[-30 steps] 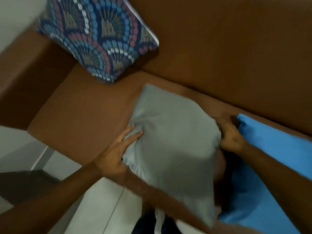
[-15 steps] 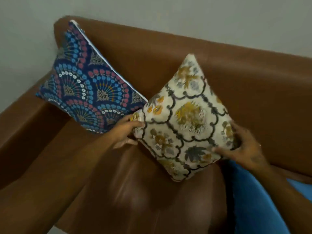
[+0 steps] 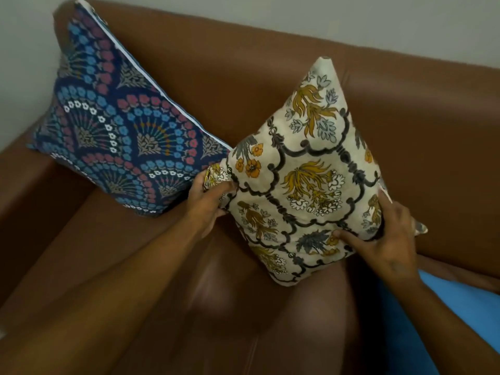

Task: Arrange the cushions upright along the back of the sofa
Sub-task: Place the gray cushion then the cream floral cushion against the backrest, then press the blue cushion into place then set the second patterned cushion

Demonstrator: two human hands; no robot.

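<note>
A cream cushion [image 3: 305,169] with yellow flowers and dark scrolls stands on one corner against the brown sofa back [image 3: 243,77]. My left hand [image 3: 208,201] pinches its left corner. Its lower right edge is gripped by my right hand [image 3: 384,239]. To the left, a dark blue cushion [image 3: 116,131] with fan patterns leans upright in the sofa's corner, touching the cream one. A plain blue cushion [image 3: 460,320] lies on the seat at the lower right, partly under my right forearm.
The brown leather seat [image 3: 216,293] spreads in front of the cushions. The left armrest [image 3: 24,180] rises beside the dark blue cushion. A pale wall [image 3: 324,20] runs behind the sofa back.
One second ago both hands held the cushion with its plain grey side up, low over the seat. It was then flipped and stood on a corner against the back; since then it has barely moved.
</note>
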